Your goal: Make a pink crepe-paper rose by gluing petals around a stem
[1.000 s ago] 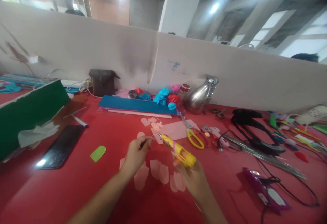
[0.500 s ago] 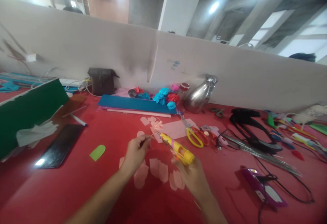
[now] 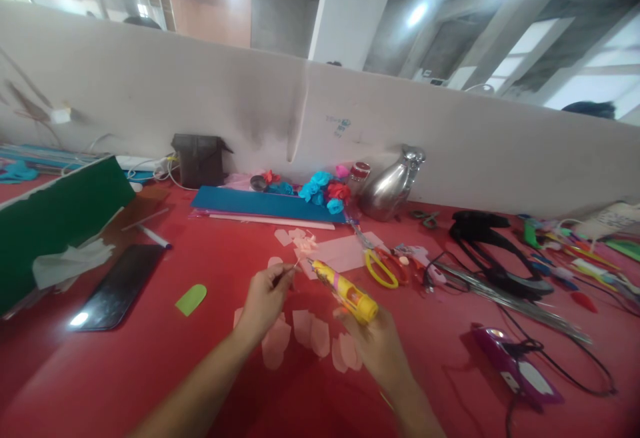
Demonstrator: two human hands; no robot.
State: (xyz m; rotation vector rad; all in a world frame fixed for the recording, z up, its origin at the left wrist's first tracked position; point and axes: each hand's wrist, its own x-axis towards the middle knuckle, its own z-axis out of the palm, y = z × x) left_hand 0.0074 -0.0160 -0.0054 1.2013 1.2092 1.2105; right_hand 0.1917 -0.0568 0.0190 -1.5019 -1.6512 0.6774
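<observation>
A: Since the earlier frame, only a slight drift of the whole view appears; my left grip (image 3: 285, 277) and right grip (image 3: 357, 323) keep nearly the same places over the tabletop (image 3: 125, 371).

B: On what is each clamped?

A: My left fingertips are pinched together on a thin stem (image 3: 299, 262); my right fingers are wrapped around a yellow tool (image 3: 345, 290). The pink paper flower (image 3: 305, 245) is just beyond the left fingertips, in line with the stem; whether the two are joined, I cannot tell. The tool's tip stands just beside the stem, contact unclear.

B: How is this step best done?

A: In my judgement, by holding the stem still and bringing the tip in lightly, clear of my fingertips.

B: And the containers?

A: At the back: steel jug (image 3: 387, 193), contents hidden; beside it, red-topped container (image 3: 359, 173), contents indistinct; dark pouch (image 3: 199, 161), flap down; round tin (image 3: 259, 183), interior too small to read.
</observation>
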